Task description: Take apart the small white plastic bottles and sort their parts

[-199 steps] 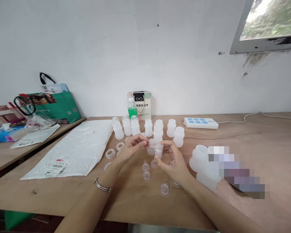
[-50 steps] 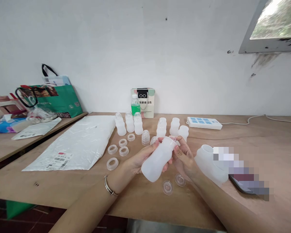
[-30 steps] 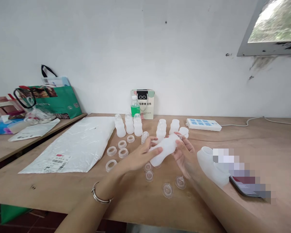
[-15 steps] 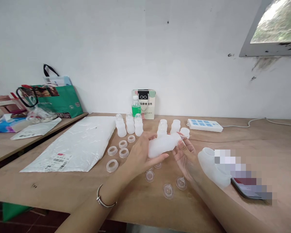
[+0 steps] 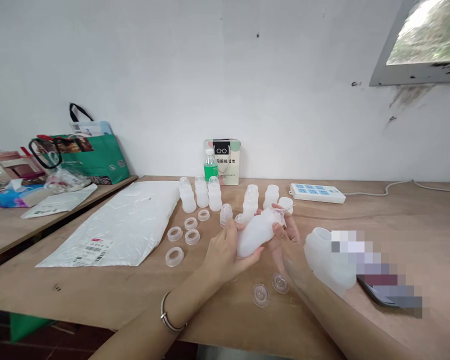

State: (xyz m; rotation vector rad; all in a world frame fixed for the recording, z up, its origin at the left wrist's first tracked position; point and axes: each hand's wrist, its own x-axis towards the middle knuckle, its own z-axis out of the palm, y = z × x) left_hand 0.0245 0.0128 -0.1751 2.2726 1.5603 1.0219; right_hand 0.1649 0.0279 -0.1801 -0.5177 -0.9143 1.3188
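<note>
A white translucent baby bottle [image 5: 255, 235] is held tilted over the table, its neck to the upper right. My left hand [image 5: 225, 250] is wrapped round the bottle's lower body. At the neck, my right hand [image 5: 285, 239] pinches with thumb and fingers around a clear silicone nipple [image 5: 279, 216]; how far it sits in the opening I cannot tell. Clear loose nipples [image 5: 260, 295] lie on the table below my hands. Several screw rings [image 5: 192, 236] are spread left of my left hand. A clear cap [image 5: 226, 214] stands just behind it.
Capped bottles [image 5: 187, 196] stand at the back, near a green-labelled water bottle [image 5: 210, 167] and a paper bag [image 5: 232, 170]. A white mailing bag [image 5: 135, 220] lies left. To the right are a power strip [image 5: 317, 193], a larger white bottle [image 5: 328, 260] and a phone [image 5: 378, 295].
Both hands have shifted slightly right with the baby bottle, which now tilts more steeply. The clear cap behind my left hand has come into view.
</note>
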